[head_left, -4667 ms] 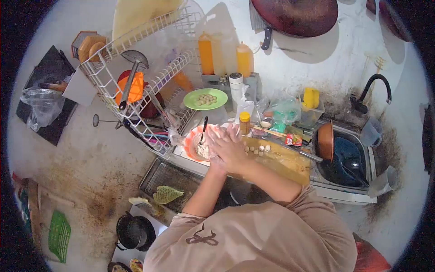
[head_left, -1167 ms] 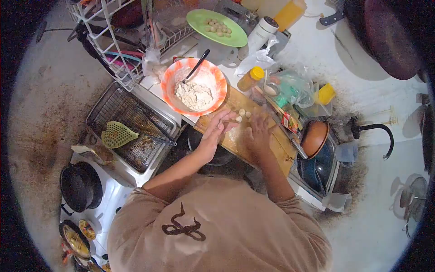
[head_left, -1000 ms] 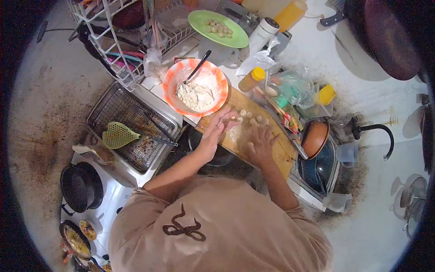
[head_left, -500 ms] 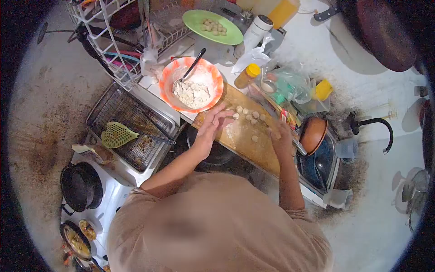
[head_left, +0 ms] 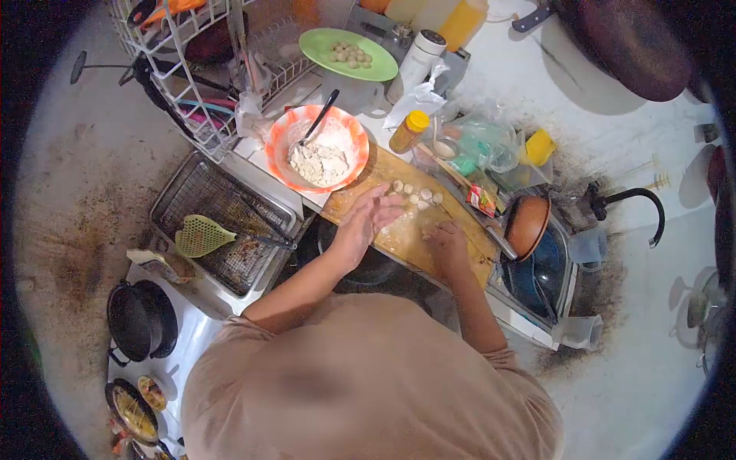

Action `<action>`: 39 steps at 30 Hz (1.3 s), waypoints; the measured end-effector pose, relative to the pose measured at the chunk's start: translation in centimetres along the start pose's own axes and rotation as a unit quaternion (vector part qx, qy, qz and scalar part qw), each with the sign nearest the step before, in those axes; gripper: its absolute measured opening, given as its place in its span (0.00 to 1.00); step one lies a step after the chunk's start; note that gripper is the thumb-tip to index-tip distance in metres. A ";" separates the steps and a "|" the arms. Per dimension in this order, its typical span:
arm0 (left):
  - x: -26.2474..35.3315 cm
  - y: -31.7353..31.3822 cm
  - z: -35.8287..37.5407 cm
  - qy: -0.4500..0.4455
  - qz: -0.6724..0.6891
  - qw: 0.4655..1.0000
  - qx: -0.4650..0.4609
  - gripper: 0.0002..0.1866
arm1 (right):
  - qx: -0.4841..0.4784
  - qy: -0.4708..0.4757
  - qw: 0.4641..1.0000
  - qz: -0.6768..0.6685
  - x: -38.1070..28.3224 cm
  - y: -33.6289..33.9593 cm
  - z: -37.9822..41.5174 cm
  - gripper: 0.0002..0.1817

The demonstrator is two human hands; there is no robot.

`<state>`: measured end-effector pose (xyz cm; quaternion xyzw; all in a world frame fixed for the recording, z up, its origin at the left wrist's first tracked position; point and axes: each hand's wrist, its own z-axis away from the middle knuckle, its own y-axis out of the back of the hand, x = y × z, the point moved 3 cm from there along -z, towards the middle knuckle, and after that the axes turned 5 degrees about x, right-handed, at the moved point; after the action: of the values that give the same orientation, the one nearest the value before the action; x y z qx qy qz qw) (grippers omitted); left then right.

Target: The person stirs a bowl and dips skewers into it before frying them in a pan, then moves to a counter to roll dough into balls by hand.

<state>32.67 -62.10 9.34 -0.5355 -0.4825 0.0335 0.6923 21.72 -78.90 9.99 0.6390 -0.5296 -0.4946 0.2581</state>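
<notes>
Several small round dough pieces lie on the floured wooden board. My left hand is over the board's left part, fingers apart, holding nothing. To the right of it, my right hand is low at the board, its fingers bent down near the surface; what is under them is hidden. An orange-rimmed bowl with crumbly pale dough or flour and a black-handled spoon stands beyond my left hand. Farther back, a green plate carries more small dough balls.
A yellow-lidded jar, a knife and plastic bags border the board's far side. A brown bowl rests by the sink at right. At left are a rack tray, a green slotted spatula and a black pot.
My right hand has moved left and down onto the board, off the area by the colourful packet. My left hand stays in nearly the same place. The whole view has shifted slightly.
</notes>
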 end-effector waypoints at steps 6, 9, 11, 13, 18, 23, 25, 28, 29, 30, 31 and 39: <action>-3.2 -1.2 -1.2 0.104 0.098 0.989 0.043 0.29 | 0.120 0.040 0.987 -0.094 -4.8 0.0 -1.5 0.09; -3.5 -3.0 -1.6 0.139 0.146 0.979 -0.012 0.34 | 0.132 0.083 0.981 -0.113 -7.9 -0.9 -1.4 0.11; -3.7 -2.5 -2.3 0.140 0.175 0.974 0.023 0.35 | 0.099 0.097 0.990 -0.007 -7.4 0.7 -2.1 0.17; -3.5 -2.5 -2.6 0.129 0.208 0.969 0.023 0.34 | 0.093 0.098 0.991 0.025 -8.1 2.3 -3.4 0.24; -1.3 -7.9 -1.2 -0.066 0.379 0.890 -0.244 0.37 | 0.011 0.127 0.992 -0.002 -11.3 1.3 -4.8 0.40; 0.3 -6.1 -1.7 0.114 0.326 0.933 -0.101 0.35 | 0.026 0.154 0.986 0.057 -10.9 2.5 -3.8 0.46; -0.2 -6.7 -1.2 0.074 0.424 0.888 -0.160 0.37 | 0.031 0.090 0.993 0.077 -9.3 2.3 -5.2 0.47; -3.0 -7.5 -1.2 0.023 0.504 0.839 -0.203 0.40 | -0.051 0.115 0.983 0.130 -12.2 3.0 -6.4 0.44; -5.4 -5.5 -2.5 -0.011 0.431 0.873 -0.230 0.41 | -0.058 0.148 0.982 0.098 -12.7 3.2 -6.0 0.44; -6.6 -4.4 -3.3 -0.043 0.354 0.899 -0.253 0.41 | -0.065 0.178 0.980 0.066 -13.3 3.3 -5.0 0.44; -5.2 -4.8 -3.0 0.019 0.355 0.912 -0.206 0.40 | -0.072 0.208 0.975 0.032 -13.8 3.4 -4.3 0.43; -4.2 -6.3 -2.0 0.035 0.270 0.962 -0.032 0.34 | 0.005 0.090 0.990 0.111 -10.3 1.6 -6.3 0.38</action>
<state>28.86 -68.57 11.59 -0.6690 -0.2959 0.1849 0.6563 27.28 -71.02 17.46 0.6195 -0.5741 -0.4006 0.3553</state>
